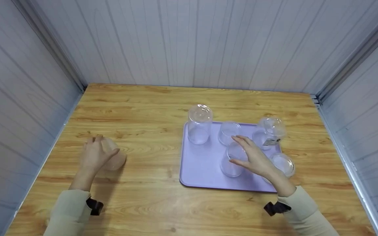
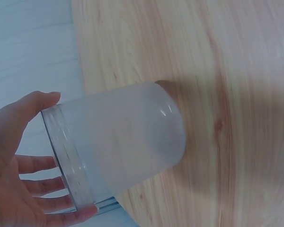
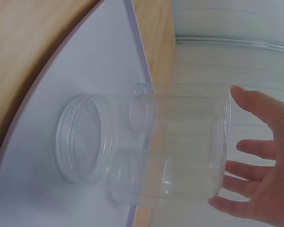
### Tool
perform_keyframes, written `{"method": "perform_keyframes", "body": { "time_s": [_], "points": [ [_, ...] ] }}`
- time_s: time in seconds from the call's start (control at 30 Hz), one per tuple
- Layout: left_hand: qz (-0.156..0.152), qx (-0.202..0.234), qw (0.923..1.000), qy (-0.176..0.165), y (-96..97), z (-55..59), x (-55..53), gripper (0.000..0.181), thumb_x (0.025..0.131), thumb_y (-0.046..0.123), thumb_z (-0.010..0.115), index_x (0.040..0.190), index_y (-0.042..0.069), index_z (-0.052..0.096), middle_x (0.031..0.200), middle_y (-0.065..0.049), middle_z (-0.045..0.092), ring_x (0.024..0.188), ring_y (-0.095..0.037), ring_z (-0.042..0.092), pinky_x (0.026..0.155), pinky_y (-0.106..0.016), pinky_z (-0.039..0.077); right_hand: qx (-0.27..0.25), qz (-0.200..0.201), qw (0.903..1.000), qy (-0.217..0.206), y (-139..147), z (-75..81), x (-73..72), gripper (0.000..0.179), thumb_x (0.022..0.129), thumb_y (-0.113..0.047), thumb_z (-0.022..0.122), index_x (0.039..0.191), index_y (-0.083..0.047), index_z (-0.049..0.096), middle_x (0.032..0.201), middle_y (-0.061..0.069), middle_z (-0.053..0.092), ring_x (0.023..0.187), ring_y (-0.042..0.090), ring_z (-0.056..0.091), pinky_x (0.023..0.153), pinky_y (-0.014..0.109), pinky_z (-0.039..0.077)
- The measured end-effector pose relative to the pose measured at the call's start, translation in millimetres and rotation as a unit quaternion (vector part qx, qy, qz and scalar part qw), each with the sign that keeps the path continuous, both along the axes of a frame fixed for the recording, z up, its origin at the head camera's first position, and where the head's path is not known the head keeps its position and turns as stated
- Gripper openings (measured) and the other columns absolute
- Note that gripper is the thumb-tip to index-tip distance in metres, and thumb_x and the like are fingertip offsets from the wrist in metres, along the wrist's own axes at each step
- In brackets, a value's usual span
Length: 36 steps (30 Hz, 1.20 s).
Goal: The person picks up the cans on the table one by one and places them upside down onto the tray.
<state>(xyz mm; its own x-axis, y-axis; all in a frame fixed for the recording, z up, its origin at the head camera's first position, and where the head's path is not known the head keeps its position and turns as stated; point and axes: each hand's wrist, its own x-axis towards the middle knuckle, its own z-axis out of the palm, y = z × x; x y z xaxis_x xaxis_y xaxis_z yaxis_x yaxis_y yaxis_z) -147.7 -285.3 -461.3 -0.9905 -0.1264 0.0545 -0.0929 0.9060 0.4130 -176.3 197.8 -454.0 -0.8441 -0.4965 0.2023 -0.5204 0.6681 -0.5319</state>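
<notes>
At the left, my left hand (image 1: 94, 154) spans the ringed upper end of a cloudy, see-through plastic jar (image 2: 128, 137). Its thumb and little finger meet opposite sides of that end, and the jar's rounded lower end is at the wooden table. My right hand (image 1: 254, 159) holds the upper end of a clear plastic jar (image 3: 180, 146) between thumb and fingers, over the purple tray (image 1: 199, 170). The threaded, ringed end of this jar faces down at the tray. Both palms stay off the jars.
Other clear jars stand on the tray: a tall one (image 1: 199, 124) at its back left, a shorter one (image 1: 228, 131) at the back, a labelled one (image 1: 269, 131) at the back right and another (image 1: 282, 164) at the right edge. Pale panel walls (image 1: 182, 42) enclose the table (image 1: 143, 203).
</notes>
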Motion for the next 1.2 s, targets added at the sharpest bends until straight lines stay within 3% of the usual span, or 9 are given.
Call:
{"method": "perform_keyframes", "body": {
  "time_s": [0.3, 0.63, 0.9, 1.2],
  "points": [
    [-0.004, 0.025, 0.9993, 0.028, 15.1, 0.7, 0.9, 0.076, 0.075, 0.037, 0.068, 0.124, -0.014, 0.038, 0.119, -0.038, 0.035, 0.098, -0.055, 0.039, 0.067, -0.064, 0.040, -0.065, -0.019, 0.9969, 0.039, -2, -2.0, -0.8, 0.060, 0.073, -0.021, 0.073, 0.123, 0.002, 0.048, 0.121, 0.016, 0.049, 0.114, 0.030, 0.043, 0.096, 0.043, 0.032],
    [-0.001, 0.059, 0.9965, 0.059, 32.4, 1.5, -1.1, 0.075, 0.074, 0.034, 0.069, 0.124, -0.013, 0.039, 0.117, -0.036, 0.038, 0.103, -0.051, 0.038, 0.076, -0.060, 0.039, -0.130, -0.040, 0.9889, 0.059, -4, -1.9, -0.9, 0.054, 0.072, -0.015, 0.074, 0.119, 0.001, 0.052, 0.118, 0.013, 0.052, 0.112, 0.026, 0.045, 0.095, 0.040, 0.034],
    [0.010, 0.082, 0.9939, 0.073, 44.6, 2.3, -0.2, 0.076, 0.074, 0.038, 0.069, 0.127, -0.009, 0.039, 0.117, -0.031, 0.040, 0.105, -0.045, 0.040, 0.075, -0.057, 0.042, -0.173, -0.055, 0.9813, 0.064, -6, -3.9, -1.1, 0.050, 0.073, -0.012, 0.073, 0.117, 0.002, 0.053, 0.115, 0.013, 0.054, 0.105, 0.026, 0.050, 0.084, 0.042, 0.043],
    [0.012, 0.123, 0.9890, 0.081, 57.8, 3.8, -2.2, 0.076, 0.074, 0.039, 0.069, 0.127, -0.006, 0.039, 0.122, -0.027, 0.039, 0.111, -0.042, 0.037, 0.088, -0.054, 0.036, -0.210, -0.076, 0.9726, 0.064, -12, -1.4, 1.2, 0.046, 0.072, -0.004, 0.072, 0.114, 0.003, 0.055, 0.111, 0.014, 0.056, 0.097, 0.025, 0.053, 0.079, 0.039, 0.046]
  ]
}}
